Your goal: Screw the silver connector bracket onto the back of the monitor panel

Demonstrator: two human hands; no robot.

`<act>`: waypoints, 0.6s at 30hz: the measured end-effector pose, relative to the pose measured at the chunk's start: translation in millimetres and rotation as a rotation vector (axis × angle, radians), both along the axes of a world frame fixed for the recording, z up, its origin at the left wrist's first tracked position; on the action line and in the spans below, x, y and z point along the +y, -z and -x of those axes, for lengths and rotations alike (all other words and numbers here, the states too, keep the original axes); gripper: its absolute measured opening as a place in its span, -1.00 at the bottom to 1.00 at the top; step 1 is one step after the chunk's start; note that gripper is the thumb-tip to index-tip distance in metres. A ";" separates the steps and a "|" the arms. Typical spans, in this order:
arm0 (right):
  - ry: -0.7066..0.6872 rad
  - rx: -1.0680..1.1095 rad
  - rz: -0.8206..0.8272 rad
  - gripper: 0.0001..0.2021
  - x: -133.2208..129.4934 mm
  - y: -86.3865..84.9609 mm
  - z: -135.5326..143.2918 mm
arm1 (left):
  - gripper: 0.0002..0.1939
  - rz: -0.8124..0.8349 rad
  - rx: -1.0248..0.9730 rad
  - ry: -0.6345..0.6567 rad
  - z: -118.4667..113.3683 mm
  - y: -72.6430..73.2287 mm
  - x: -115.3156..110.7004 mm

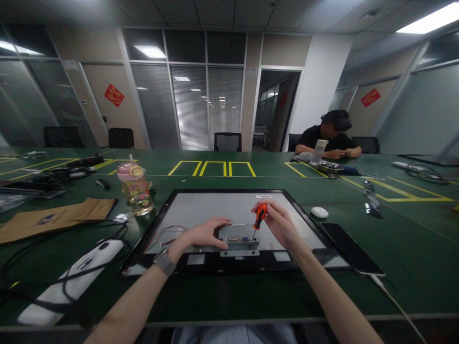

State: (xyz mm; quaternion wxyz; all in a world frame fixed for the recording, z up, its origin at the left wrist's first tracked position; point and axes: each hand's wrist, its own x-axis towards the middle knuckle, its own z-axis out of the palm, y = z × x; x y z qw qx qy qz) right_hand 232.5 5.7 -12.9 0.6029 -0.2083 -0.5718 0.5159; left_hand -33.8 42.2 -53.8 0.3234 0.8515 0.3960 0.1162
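Observation:
A flat display panel (pixel 211 205) with a black frame lies on the green table in front of me. On its near part sits a metal bracket (pixel 239 253) with video ports along its upright face. My left hand (pixel 206 233) grips the bracket's left end between thumb and fingers. In my right hand (pixel 281 222) is an orange and black screwdriver (pixel 260 216), tilted slightly, its shaft pointing down at the right end of the bracket. The tip's exact contact with a screw is too small to tell. Thin wires (pixel 167 232) lie on the panel at left.
Left of the panel are a drink bottle (pixel 135 188), a brown paper bag (pixel 53 217) and a white power strip (pixel 77 282) with black cables. To the right lie a phone (pixel 351 247) on a cable and a white case (pixel 319 212). Another person (pixel 332 136) sits across the table.

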 end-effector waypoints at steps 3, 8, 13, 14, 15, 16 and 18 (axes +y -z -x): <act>0.018 -0.012 -0.016 -0.80 -0.8 -0.2 0.0 | -0.18 0.000 -0.006 -0.001 0.1 1.4 0.7; -0.007 -0.011 -0.021 -0.81 0.5 2.5 -0.9 | -0.18 0.000 0.003 -0.009 -1.7 -1.4 -1.2; -0.036 -0.010 -0.024 -0.79 1.1 1.5 0.0 | -0.19 0.000 0.011 -0.024 -3.7 -4.5 -3.5; -0.025 -0.018 -0.033 -0.80 0.9 1.0 0.3 | -0.19 0.000 0.010 -0.023 -3.8 -4.5 -3.5; -0.015 -0.027 -0.041 -0.81 0.7 0.7 0.4 | -0.20 0.000 0.009 -0.019 -3.8 -4.3 -3.3; -0.005 -0.034 -0.047 -0.81 0.5 0.4 0.5 | -0.19 -0.001 0.009 -0.014 -3.8 -4.0 -3.1; 0.014 -0.042 -0.050 -0.81 0.5 0.5 0.2 | -0.19 -0.005 0.009 -0.008 -3.6 -3.6 -2.5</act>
